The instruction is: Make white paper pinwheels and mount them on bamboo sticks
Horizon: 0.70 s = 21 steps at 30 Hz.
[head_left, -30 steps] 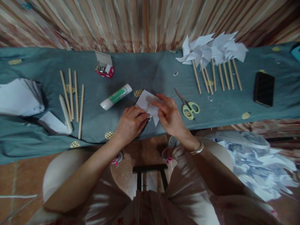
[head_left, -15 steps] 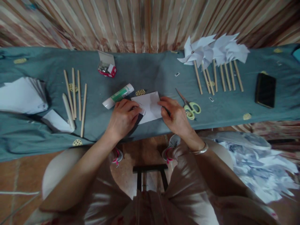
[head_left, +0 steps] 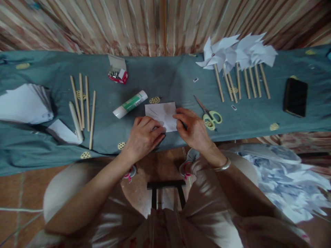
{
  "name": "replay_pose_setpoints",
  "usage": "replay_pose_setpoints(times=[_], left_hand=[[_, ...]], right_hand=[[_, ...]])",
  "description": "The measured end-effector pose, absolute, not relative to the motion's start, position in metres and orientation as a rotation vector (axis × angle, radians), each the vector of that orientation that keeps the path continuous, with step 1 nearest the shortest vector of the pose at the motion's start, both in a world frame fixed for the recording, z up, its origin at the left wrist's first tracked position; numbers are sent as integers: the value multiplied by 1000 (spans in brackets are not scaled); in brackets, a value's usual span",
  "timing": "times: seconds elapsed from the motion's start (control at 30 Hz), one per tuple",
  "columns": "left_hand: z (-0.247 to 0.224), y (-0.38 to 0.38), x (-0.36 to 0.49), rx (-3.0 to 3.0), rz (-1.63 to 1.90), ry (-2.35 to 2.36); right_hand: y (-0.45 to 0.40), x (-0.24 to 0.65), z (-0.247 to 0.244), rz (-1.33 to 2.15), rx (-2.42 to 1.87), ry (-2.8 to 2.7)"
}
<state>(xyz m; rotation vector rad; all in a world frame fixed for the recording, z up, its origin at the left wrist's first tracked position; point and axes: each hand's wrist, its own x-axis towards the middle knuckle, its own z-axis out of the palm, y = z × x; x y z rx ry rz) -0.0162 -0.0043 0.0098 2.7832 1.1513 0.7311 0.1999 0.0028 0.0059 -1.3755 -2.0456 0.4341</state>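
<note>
A small white sheet of paper (head_left: 161, 112), with a dark slanted line near its left side, lies between my hands close to the table's front edge. My left hand (head_left: 144, 136) has its fingers drawn together on the sheet's lower edge; its thumb is partly hidden. At the right edge, my right hand (head_left: 192, 130) pinches the paper between thumb and fingers. Behind my left hand lies a white and green glue stick (head_left: 130, 104). Scissors with pale green handles (head_left: 210, 117) rest just right of my right hand.
White paper pinwheels (head_left: 240, 53) on sticks lie at the back right, near a black phone (head_left: 295, 97). On the left are several wooden sticks (head_left: 88, 103) and a stack of paper (head_left: 24, 103). An open red box (head_left: 118, 74) holds small metal pieces. Crumpled paper (head_left: 287, 182) lies lower right.
My left hand has slid down and to the right along the paper, uncovering its left side and the dark line. The sheet has turned slightly; my right hand stays at its right edge.
</note>
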Motion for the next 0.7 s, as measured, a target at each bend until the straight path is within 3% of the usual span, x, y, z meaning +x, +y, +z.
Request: replay_pose_setpoints(times=[0.33,0.7], left_hand=[[10,-2,-8,2901,740,1086],[11,-5,-14,2983,751,1108]], right_hand=[[1,200,9,435,-1348,-2093],[3,218,10,887,-1230,-1993]])
